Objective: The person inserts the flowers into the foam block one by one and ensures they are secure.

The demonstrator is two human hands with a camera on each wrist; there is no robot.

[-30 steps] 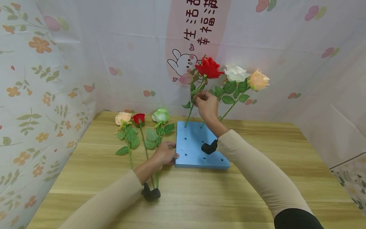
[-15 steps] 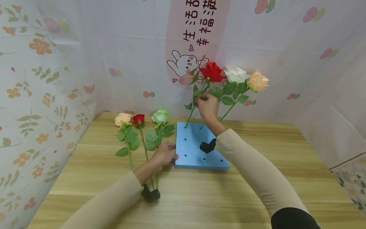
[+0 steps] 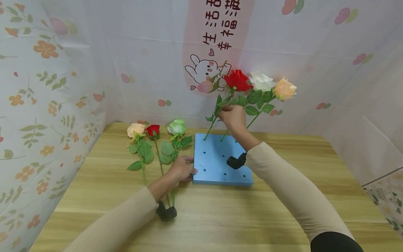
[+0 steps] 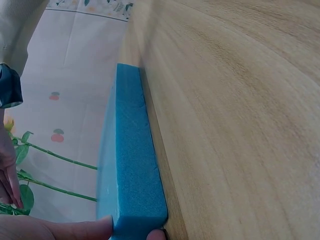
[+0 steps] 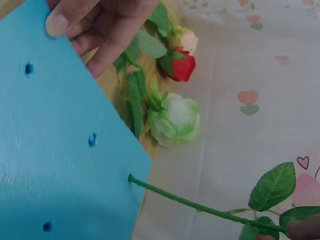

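My right hand (image 3: 233, 117) pinches the leafy stem of a red rose (image 3: 238, 81). The stem leans right, its lower end in the back-left hole of a blue foam block (image 3: 211, 159). In the right wrist view that stem (image 5: 175, 198) enters the hole at the block's corner. My left hand (image 3: 181, 169) holds the block's left edge, with the thumb (image 5: 58, 24) on top and the other fingers along the side. To the right, a white rose (image 3: 262, 82) and a peach rose (image 3: 284, 89) stand tilted in the back row, partly behind my right hand.
Left of the block, a peach rose (image 3: 136, 130), a small red rose (image 3: 153, 130) and a green-white rose (image 3: 177, 127) lie on the wooden table (image 3: 283, 224). My left forearm crosses over their stems. A printed cloth (image 3: 141, 80) hangs close behind the table.
The red rose's bloom has swung right and slightly down, close to the white rose. My right hand has shifted right with its stem; the left hand stays on the block.
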